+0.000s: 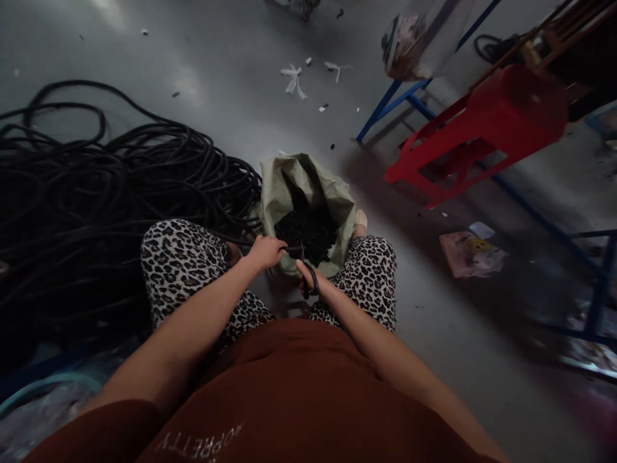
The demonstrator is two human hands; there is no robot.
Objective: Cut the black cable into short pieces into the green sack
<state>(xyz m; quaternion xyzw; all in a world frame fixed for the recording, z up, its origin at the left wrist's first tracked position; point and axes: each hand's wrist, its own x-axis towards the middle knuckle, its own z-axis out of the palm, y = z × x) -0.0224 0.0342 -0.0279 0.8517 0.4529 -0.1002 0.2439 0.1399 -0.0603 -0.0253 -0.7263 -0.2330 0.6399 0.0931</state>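
A seated person, seen from above, works over a sack that stands open on the floor at centre frame, between knees in leopard-print trousers. The sack's mouth is rolled wide, apparently so that cut pieces, a dark heap inside it, drop straight in. The left hand, just left of the sack's rim, is closed around a black hose, fingers curled tight, and holds its end out level over the opening. The right hand, just below the rim, grips scissors; its fingers pass through the loops, and the blades point up towards the hose, though how far they gape cannot be told in the dim light. Both hands sit close together, which keeps the cut directly above the sack. The hose seems to run back to a large tangled coil filling the left of the frame, within easy reach of the feeding hand. At upper right stand a red stool and a blue frame; white scraps lie at upper centre.
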